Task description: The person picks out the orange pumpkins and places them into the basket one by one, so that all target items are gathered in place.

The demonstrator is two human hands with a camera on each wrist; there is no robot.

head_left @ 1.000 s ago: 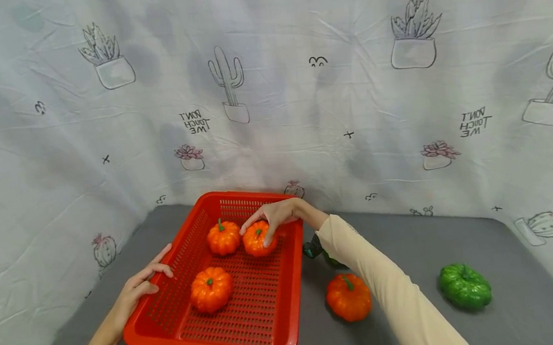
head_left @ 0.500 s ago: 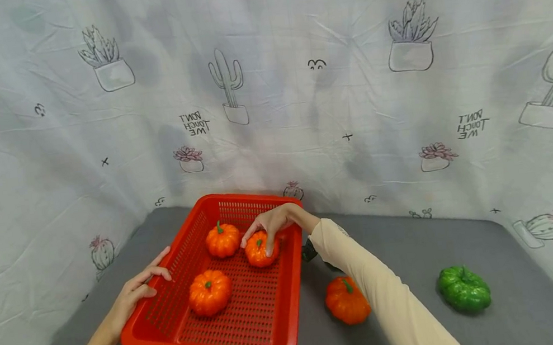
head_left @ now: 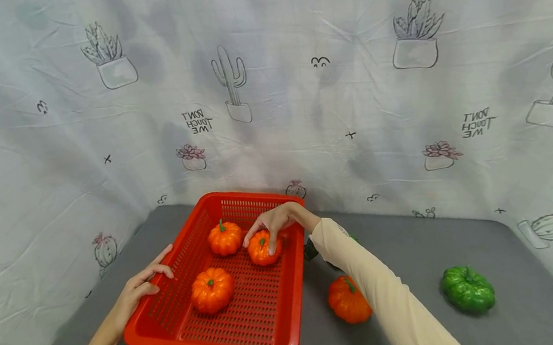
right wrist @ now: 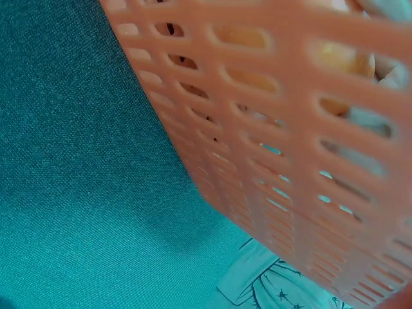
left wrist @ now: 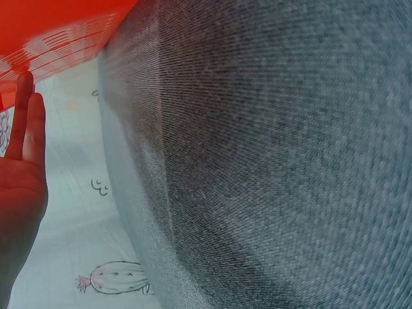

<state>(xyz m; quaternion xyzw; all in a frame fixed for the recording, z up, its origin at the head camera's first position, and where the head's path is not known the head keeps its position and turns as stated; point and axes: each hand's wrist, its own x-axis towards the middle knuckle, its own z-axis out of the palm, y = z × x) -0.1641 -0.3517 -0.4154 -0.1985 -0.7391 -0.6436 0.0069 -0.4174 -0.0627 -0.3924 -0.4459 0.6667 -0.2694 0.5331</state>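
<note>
A red plastic basket (head_left: 290, 306) with slotted walls stands tilted on the grey table. My left hand (head_left: 130, 300) holds its left rim, thumb over the edge; in the left wrist view straight fingers (left wrist: 35, 129) lie along the outer wall. Inside the basket, my right hand (head_left: 275, 223) grips a small orange pumpkin (head_left: 260, 251) from above, near the right wall. Two more orange pumpkins sit in there, one at the back (head_left: 225, 239) and one nearer the front (head_left: 212, 291). The right wrist view shows mainly the basket's outer wall (right wrist: 290, 129); the hand is largely hidden.
Right of the basket lies another orange pumpkin (head_left: 348, 301), partly behind the right sleeve (head_left: 373, 275). Something green behind that sleeve is mostly hidden. A green pumpkin (head_left: 468, 289) sits farther right. A cactus-printed cloth (head_left: 300, 108) hangs behind the table.
My right hand has lowered the orange pumpkin a little inside the basket, and the right forearm has shifted slightly left. My left hand stays on the rim.
</note>
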